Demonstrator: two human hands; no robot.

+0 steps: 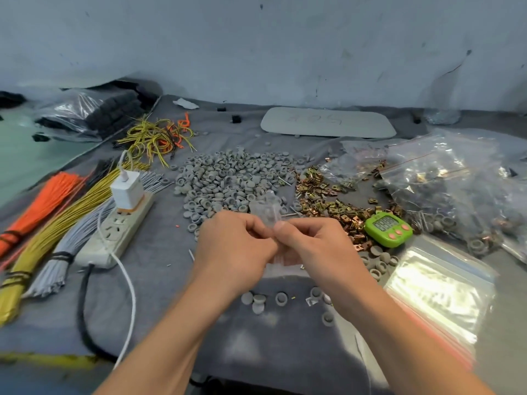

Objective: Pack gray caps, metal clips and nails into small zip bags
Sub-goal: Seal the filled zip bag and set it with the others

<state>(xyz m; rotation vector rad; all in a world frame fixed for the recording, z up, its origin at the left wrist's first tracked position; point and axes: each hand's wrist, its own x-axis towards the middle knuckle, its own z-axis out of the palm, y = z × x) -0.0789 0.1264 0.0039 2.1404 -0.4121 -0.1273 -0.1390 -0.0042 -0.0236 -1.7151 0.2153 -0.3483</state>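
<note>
Head view. Left hand (236, 246) and right hand (316, 246): near centre, fingers of both curled, pinching one small clear zip bag (266, 212) above the table (171, 295). Caps (231, 181): gray heap just beyond the hands. Clips (322, 195): brassy heap right of the caps. Timer (387, 228): green, right of the hands. Bag stack (436, 289): flat, near right.

Blurred small zip bag (266, 208), contents indistinct.
</note>
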